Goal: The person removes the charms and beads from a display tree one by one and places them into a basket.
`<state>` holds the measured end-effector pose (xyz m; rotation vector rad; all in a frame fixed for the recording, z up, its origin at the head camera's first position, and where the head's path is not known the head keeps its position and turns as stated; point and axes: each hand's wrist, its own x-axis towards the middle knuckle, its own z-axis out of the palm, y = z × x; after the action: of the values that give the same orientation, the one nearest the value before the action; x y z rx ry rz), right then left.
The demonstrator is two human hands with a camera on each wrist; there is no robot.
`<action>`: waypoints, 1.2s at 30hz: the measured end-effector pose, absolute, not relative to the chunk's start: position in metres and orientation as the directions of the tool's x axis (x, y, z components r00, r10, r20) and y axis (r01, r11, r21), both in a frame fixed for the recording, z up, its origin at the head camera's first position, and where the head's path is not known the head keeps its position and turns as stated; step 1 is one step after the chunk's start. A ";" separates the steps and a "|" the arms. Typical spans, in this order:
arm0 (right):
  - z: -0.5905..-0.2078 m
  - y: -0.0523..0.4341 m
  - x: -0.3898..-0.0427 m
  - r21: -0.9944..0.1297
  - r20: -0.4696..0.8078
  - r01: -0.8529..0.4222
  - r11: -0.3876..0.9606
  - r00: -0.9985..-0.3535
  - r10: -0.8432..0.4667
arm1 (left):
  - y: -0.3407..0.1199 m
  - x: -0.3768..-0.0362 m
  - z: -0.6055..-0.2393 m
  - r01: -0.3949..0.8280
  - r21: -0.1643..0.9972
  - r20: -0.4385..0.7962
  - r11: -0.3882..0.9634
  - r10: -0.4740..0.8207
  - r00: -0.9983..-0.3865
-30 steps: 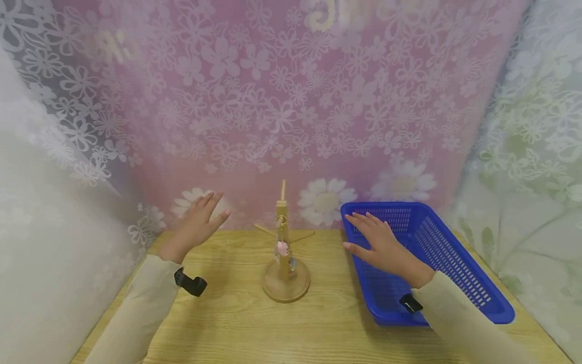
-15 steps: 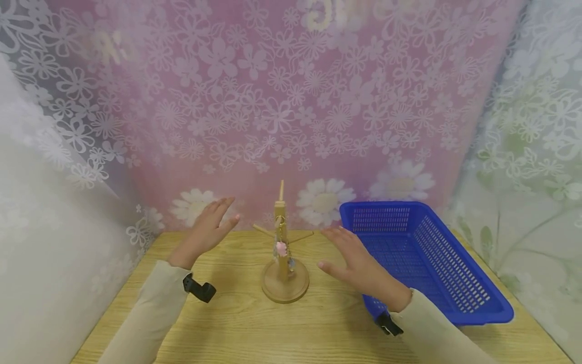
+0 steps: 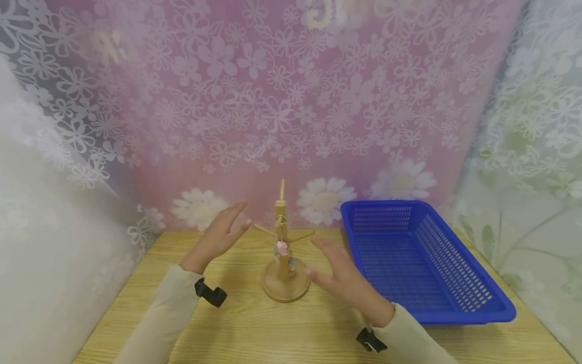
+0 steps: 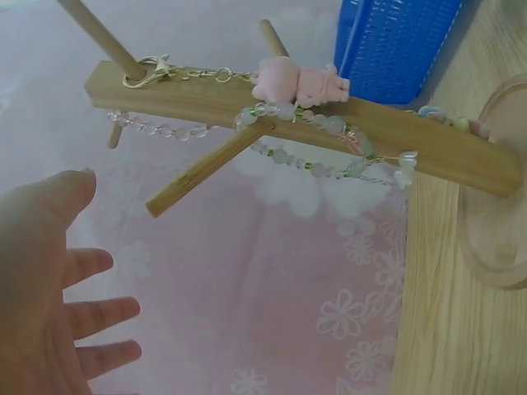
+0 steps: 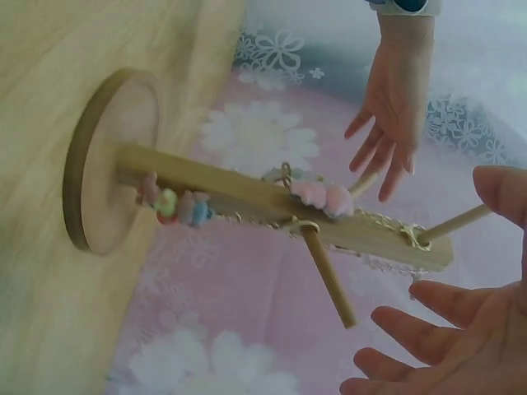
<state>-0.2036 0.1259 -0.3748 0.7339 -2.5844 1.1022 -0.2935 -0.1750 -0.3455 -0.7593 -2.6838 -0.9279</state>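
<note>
A wooden stand (image 3: 284,273) with a square post, thin pegs and a round base stands upright on the table. Pink figure keychain (image 4: 280,81) hangs by a gold clasp from one upper peg. Over another peg loops a beaded bracelet (image 4: 329,123) in pale beads. Lower on the post, the right wrist view shows a charm with small multicoloured pieces (image 5: 169,206). My left hand (image 3: 218,237) hovers left of the stand, fingers extended, touching nothing. On the other side my right hand (image 3: 347,280), also with extended fingers, is beside the stand, apart from it.
A blue plastic basket (image 3: 404,273) with slotted walls sits on the right of the wooden table (image 3: 245,328). Flower-printed cloth (image 3: 273,126) rises behind and along both sides. Each wrist carries a black strap device (image 3: 211,293).
Both hands have moved inward toward the stand. The right hand has come left from over the basket, and the left hand has shifted right. The stand and basket stay put.
</note>
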 end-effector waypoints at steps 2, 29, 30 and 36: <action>-0.381 0.123 -0.203 -0.627 0.377 -0.521 0.579 -0.854 -0.359 | -0.173 -0.294 -0.349 0.545 0.539 0.367 0.643 0.403 -0.838; -0.446 0.105 -0.219 -0.901 0.212 -0.297 0.316 -0.937 -0.276 | -0.158 -0.302 -0.375 0.527 0.761 0.466 0.378 0.246 -0.850; -0.447 0.105 -0.219 -0.906 0.205 -0.289 0.309 -0.939 -0.277 | -0.158 -0.302 -0.376 0.525 0.763 0.467 0.378 0.238 -0.851; -0.450 0.105 -0.221 -0.920 0.176 -0.255 0.297 -0.947 -0.269 | -0.154 -0.302 -0.378 0.499 0.786 0.455 0.365 0.206 -0.866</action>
<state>-0.2212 0.1053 -0.4502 0.5130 -2.5393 1.7980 -0.3018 -0.1538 -0.3784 -0.6257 -2.3506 -1.5023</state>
